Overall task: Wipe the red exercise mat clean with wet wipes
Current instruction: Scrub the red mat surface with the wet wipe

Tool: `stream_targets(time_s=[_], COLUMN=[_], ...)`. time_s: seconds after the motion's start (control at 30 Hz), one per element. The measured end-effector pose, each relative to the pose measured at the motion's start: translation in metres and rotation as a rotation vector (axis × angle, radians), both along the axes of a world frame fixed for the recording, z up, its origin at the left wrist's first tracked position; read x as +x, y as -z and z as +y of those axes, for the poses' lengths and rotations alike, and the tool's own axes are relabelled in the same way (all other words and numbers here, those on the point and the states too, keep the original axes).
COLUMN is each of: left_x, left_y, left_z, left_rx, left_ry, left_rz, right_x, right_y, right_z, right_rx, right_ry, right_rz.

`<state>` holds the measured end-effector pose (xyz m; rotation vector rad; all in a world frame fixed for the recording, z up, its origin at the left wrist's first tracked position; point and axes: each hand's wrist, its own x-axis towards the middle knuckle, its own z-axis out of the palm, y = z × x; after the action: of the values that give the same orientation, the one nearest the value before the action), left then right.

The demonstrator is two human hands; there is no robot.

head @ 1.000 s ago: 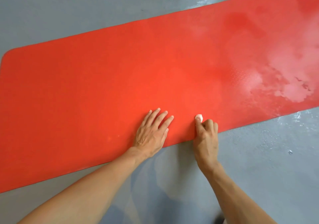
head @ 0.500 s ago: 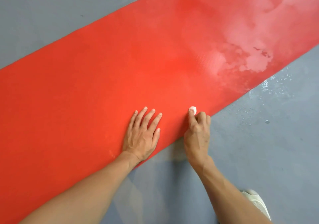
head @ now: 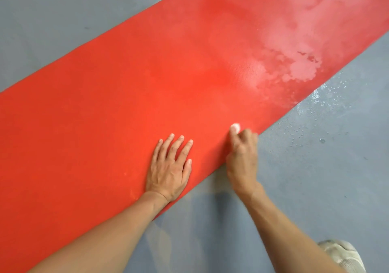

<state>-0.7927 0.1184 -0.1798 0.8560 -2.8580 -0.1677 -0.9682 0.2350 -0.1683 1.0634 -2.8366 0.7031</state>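
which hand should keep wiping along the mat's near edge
Right: the right hand pinches the wipe at the red mat edge. The left hand lies flat, pinning the mat.

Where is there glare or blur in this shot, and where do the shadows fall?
Head view: pale glare sits on the wet patch at the upper right of the red mat; droplets glint on the grey floor beside it; the right hand pinching the wipe is slightly motion-blurred, the left hand sharp; soft arm shadows fall on the floor below the mat's near edge.
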Motion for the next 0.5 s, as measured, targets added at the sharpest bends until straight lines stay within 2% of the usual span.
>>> stream_targets(time_s=[0.1,0.17,0.2,0.3,0.37,0.43,0.5], left_x=[0.0,0.0,0.001,-0.001,-0.003,-0.006,-0.008], left_y=[0.001,0.001,0.001,0.0,-0.003,-0.003,-0.001], left_z=[0.0,0.0,0.0,-0.003,-0.008,-0.015,-0.02], left_rx=[-0.002,-0.002,-0.003,-0.011,-0.017,-0.034,-0.04], left_ry=[0.008,0.001,0.0,0.002,-0.033,-0.104,-0.162], left_rz=[0.004,0.004,0.007,0.029,0.054,0.055,0.035], right_x=[0.056,0.037,0.018,-0.042,-0.054,-0.032,0.009], right_y=[0.001,0.003,0.004,0.006,0.008,0.008,0.007], right_z=[0.011,0.012,0.007,-0.02,-0.037,-0.047,-0.046], right_rx=[0.003,0.002,0.0,-0.015,-0.068,-0.109,-0.117], right_ry=[-0.376,-0.482,-0.441,-0.096,0.053,0.04,-0.131], right_rz=[0.055,0.079,0.076,0.009,-0.029,-0.04,-0.067])
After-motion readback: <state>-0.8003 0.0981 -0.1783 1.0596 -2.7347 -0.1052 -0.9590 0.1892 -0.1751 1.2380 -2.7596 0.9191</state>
